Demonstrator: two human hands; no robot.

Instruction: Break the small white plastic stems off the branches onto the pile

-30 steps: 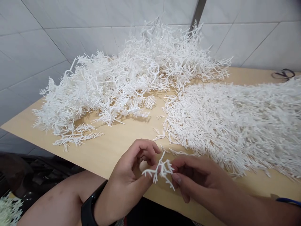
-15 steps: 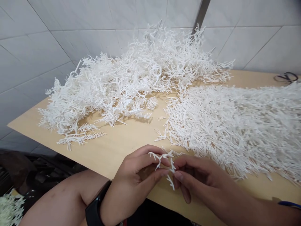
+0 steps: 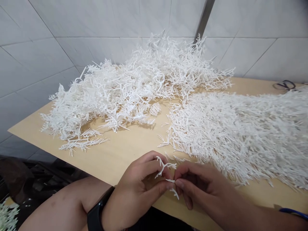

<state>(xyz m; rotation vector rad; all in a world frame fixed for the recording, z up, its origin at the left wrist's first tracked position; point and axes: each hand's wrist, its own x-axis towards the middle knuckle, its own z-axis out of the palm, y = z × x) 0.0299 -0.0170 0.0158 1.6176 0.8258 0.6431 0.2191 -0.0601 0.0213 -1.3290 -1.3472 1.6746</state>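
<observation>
My left hand (image 3: 146, 183) pinches a small white branched plastic sprig (image 3: 164, 166) between thumb and fingers, low over the front of the table. Its forked arms stick out above the fingers and a short tip shows below the thumb. Close against it on the right, my right hand (image 3: 199, 186) is closed, thumb and forefinger pinching the sprig's side near the left fingertips. Whether the pinched bit is still joined to the rest is hidden by the fingers.
A tall tangled heap of white branched pieces (image 3: 115, 86) lies at the back left of the wooden table (image 3: 125, 144). A flatter spread of thin white pieces (image 3: 231, 131) covers the right side. Dark-framed glasses or a looped cord (image 3: 285, 85) lies at the far right, near the tiled wall (image 3: 91, 19).
The sprig has turned in my left fingers, and my right fingertips have shifted slightly left and down along it. The view has tilted a little upward.
</observation>
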